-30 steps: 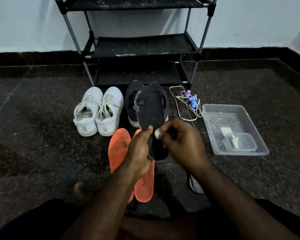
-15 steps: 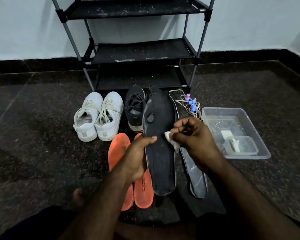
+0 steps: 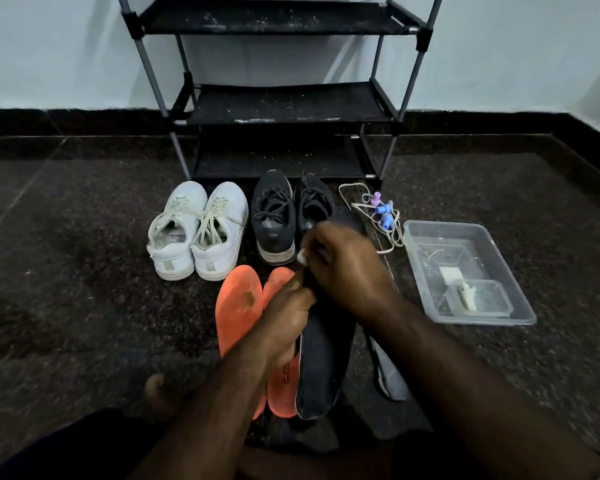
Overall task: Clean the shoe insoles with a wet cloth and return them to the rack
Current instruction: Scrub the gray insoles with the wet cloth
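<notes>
At the centre of the frame the left hand [image 3: 284, 320] grips the black insole [image 3: 323, 368] by its left edge, fingers curled round it about midway along its length. The insole stands tilted, heel end low near the bottom centre and toe end rising toward the upper middle behind the other hand. The right hand [image 3: 347, 268] is curled over the upper part of that insole, its grip pinching a small white cloth [image 3: 302, 257] that shows only as a pale scrap at the fingertips, pressed against the insole's surface.

Just left of the held insole, two orange insoles [image 3: 238, 306] lie side by side on the dark speckled floor [image 3: 66, 271], partly covered by the left forearm. To the right, under the right forearm, a second dark insole [image 3: 388, 375] lies flat on the floor.

Further up the frame, a pair of white sneakers [image 3: 198, 233] sits left of centre, and a pair of black sneakers [image 3: 284, 216] stands just beside them, right against the foot of the rack. Right of the black pair lies a tangle of pale laces [image 3: 371, 216] with small purple and blue pieces. At the right of the frame stands a clear plastic tub [image 3: 465, 271] with a smaller clear container and pale items inside.

The black shoe rack [image 3: 281, 102] fills the top centre, against a pale wall [image 3: 49, 46].
</notes>
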{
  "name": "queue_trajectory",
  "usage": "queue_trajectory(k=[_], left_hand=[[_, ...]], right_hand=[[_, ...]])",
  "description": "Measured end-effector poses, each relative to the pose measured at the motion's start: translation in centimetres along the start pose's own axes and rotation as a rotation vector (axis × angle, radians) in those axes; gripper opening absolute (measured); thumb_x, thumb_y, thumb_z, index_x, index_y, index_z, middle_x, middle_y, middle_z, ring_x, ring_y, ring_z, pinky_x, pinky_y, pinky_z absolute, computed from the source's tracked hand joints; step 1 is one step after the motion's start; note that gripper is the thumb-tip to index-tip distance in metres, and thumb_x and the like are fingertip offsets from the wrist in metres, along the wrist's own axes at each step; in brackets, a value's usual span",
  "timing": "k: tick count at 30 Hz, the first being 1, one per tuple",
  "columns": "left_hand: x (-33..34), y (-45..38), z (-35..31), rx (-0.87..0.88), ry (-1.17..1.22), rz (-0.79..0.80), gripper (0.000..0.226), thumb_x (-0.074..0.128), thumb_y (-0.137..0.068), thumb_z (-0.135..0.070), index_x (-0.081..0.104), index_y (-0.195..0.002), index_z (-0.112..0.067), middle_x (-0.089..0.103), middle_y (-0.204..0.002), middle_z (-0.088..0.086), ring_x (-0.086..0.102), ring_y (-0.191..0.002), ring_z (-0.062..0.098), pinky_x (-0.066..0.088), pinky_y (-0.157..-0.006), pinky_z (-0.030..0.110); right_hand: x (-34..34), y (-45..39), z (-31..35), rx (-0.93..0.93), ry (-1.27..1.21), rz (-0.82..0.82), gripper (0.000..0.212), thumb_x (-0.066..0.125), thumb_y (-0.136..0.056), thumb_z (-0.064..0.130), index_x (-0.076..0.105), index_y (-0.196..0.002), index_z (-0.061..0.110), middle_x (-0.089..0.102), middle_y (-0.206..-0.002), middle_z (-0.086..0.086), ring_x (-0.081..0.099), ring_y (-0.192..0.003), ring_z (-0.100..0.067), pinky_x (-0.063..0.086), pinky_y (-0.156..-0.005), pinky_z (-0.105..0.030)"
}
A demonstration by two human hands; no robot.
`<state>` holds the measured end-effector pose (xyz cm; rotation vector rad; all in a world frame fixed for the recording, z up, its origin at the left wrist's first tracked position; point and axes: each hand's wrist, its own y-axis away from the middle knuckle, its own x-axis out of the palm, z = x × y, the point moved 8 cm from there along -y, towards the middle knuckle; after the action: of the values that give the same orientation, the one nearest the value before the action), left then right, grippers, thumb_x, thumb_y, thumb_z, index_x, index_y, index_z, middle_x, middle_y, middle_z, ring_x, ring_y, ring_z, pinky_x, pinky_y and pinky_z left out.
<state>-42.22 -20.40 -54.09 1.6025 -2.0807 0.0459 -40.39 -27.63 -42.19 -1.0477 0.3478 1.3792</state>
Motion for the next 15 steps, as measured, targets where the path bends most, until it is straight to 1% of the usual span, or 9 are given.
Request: queue_trajectory(k=[1,2,5,6,8,9,11,13,15], left_hand=[[0.3,0.2,-0.1,-0.004,-0.028,0.016,0.050,0.056,-0.081,-0.002,0.062,-0.130,-0.013,0.068,-0.128,0.015,0.059,-0.125,0.036,0.041,-0.112,0.053],[0.5,0.3,-0.1,-0.002,-0.049,0.034,0.058,0.056,-0.075,-0.002,0.060,-0.132,-0.013,0.068,-0.127,0.015,0.060,-0.124,0.036,0.043,-0.111,0.050],[0.6,0.3,-0.4,0.025,-0.089,0.060,0.071,0.054,-0.068,-0.005,0.056,-0.137,-0.016,0.069,-0.127,0.009,0.063,-0.120,0.029,0.049,-0.103,0.040],[0.4,-0.1,-0.4,0.042,-0.094,0.064,0.070,0.054,-0.068,-0.004,0.056,-0.138,-0.017,0.070,-0.126,0.007,0.064,-0.120,0.027,0.050,-0.101,0.037],[0.1,-0.3,-0.7,0.074,-0.110,0.051,0.064,0.053,-0.075,0.003,0.057,-0.135,-0.018,0.070,-0.125,0.007,0.064,-0.120,0.026,0.050,-0.100,0.036],[0.1,-0.2,-1.0,0.088,-0.115,0.042,0.060,0.051,-0.080,0.007,0.059,-0.133,-0.019,0.070,-0.124,0.008,0.064,-0.120,0.026,0.051,-0.100,0.037],[0.1,-0.3,-0.9,0.084,-0.119,0.031,0.057,0.045,-0.085,0.013,0.060,-0.128,-0.021,0.071,-0.122,0.009,0.065,-0.118,0.026,0.052,-0.099,0.036],[0.2,-0.3,-0.9,0.097,-0.138,0.043,0.060,0.049,-0.081,0.010,0.059,-0.132,-0.020,0.070,-0.125,0.007,0.063,-0.121,0.025,0.050,-0.102,0.036],[0.7,0.1,-1.2,0.115,-0.144,0.066,0.069,0.051,-0.072,0.003,0.056,-0.138,-0.018,0.068,-0.129,0.006,0.061,-0.125,0.024,0.047,-0.106,0.038]], right_hand=[[-0.4,-0.8,-0.6,0.035,0.019,-0.028,0.009,0.070,-0.081,0.011,0.064,-0.087,0.013,0.066,-0.084,-0.002,0.060,-0.081,-0.019,0.048,-0.072,-0.033],[-0.9,-1.6,-1.5,0.090,0.020,-0.052,0.009,0.069,-0.082,0.011,0.063,-0.088,0.013,0.066,-0.085,-0.002,0.061,-0.081,-0.020,0.049,-0.073,-0.034],[-1.5,-2.6,-3.1,0.234,-0.038,-0.040,0.013,0.069,-0.084,0.015,0.063,-0.094,0.018,0.068,-0.087,0.003,0.064,-0.079,-0.014,0.049,-0.072,-0.026],[-1.3,-2.3,-3.0,0.250,-0.066,-0.015,0.013,0.070,-0.084,0.017,0.063,-0.094,0.020,0.068,-0.086,0.006,0.064,-0.077,-0.011,0.049,-0.070,-0.023],[-0.6,-1.1,-2.2,0.246,-0.105,0.036,0.013,0.070,-0.083,0.017,0.064,-0.094,0.023,0.069,-0.085,0.010,0.064,-0.076,-0.005,0.047,-0.069,-0.016],[-0.2,-0.4,-1.8,0.242,-0.124,0.058,0.013,0.070,-0.083,0.017,0.064,-0.093,0.023,0.070,-0.084,0.011,0.064,-0.076,-0.003,0.048,-0.069,-0.016],[0.1,0.5,-1.4,0.236,-0.155,0.071,0.014,0.072,-0.082,0.017,0.064,-0.090,0.024,0.070,-0.081,0.010,0.065,-0.070,-0.001,0.051,-0.068,-0.020],[-0.5,0.1,-1.8,0.238,-0.131,0.004,0.014,0.074,-0.082,0.016,0.063,-0.088,0.024,0.069,-0.077,0.008,0.064,-0.066,-0.004,0.051,-0.065,-0.023],[-1.4,-0.5,-2.5,0.273,-0.104,-0.065,0.015,0.075,-0.082,0.020,0.062,-0.087,0.025,0.067,-0.076,0.009,0.063,-0.067,-0.006,0.049,-0.064,-0.021]])
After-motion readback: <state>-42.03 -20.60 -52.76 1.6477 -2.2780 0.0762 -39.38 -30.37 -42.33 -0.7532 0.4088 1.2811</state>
